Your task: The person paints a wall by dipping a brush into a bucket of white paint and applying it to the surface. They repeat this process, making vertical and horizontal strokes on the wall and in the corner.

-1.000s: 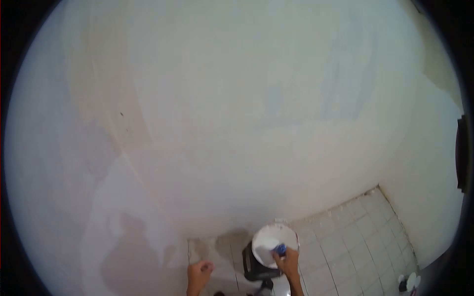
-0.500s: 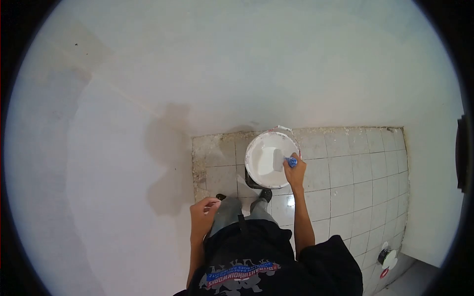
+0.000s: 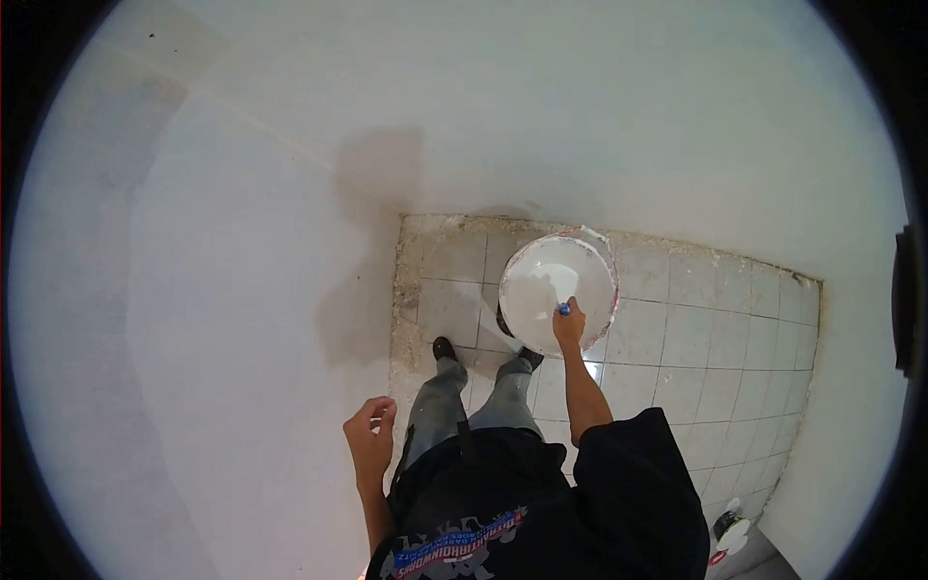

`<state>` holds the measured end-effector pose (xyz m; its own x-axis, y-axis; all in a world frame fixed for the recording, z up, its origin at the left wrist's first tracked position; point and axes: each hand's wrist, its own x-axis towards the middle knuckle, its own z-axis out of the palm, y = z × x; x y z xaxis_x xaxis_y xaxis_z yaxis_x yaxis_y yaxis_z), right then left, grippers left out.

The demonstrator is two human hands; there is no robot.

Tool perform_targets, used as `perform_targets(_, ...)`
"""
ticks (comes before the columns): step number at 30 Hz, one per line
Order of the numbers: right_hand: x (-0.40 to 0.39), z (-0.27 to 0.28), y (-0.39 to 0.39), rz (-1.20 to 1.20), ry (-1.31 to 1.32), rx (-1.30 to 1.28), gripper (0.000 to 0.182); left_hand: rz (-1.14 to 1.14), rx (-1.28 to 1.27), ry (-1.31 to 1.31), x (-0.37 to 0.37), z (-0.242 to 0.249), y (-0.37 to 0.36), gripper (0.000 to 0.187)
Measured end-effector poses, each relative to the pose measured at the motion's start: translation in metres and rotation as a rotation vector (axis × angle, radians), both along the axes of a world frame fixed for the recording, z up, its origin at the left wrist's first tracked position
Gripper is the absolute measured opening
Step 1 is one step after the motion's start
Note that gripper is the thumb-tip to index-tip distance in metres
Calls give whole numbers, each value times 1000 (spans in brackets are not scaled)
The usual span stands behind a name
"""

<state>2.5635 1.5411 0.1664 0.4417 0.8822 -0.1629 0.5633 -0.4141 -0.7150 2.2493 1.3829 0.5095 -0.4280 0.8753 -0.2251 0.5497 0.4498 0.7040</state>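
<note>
A round white bucket (image 3: pixel 509 304) with white paint (image 3: pixel 532 295) in it stands on the floor ahead of me. My right hand (image 3: pixel 570 327) reaches over its near side, closed around the blue handle of a wide paintbrush (image 3: pixel 565 309). The brush head is down inside the bucket and hard to make out against the paint. Off to the left, beside my leg, my left hand (image 3: pixel 371 432) hangs in the air with loosely curled fingers, thumb a little apart. Nothing shows in it.
White walls (image 3: pixel 242 290) rise on the left and ahead. Light tiles (image 3: pixel 677 338) cover the floor, with rough, spattered edges along the walls. My shoes (image 3: pixel 444 349) are close to the bucket. A white round object (image 3: pixel 735 535) with dark and red parts lies at lower right.
The brush has swung lower and more upright in the bucket, with my right hand still on it. My left hand has moved out from my leg, leftward and down. The view has shifted.
</note>
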Motion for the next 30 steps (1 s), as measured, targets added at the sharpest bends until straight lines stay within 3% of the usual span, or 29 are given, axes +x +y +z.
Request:
perform_targets(4,0,2,3,-133,25,-108,22,-13,2,53,2,4,1,14)
perform_targets(10,15,-15,-5,-119,-37,-70,34,-70,27,85,4,8,12,13)
perform_targets(16,43,13,-11,9,78,83,21,-189,85,94,9,2,26,12)
perform_targets(19,50,39,-19,-53,220,271,19,-255,147,131,9,-3,34,12)
perform_targets(24,57,73,-24,-88,234,311,21,-212,134,115,20,-1,40,14)
perform_targets(30,33,53,-6,-19,175,203,19,-192,51,132,8,-6,22,16)
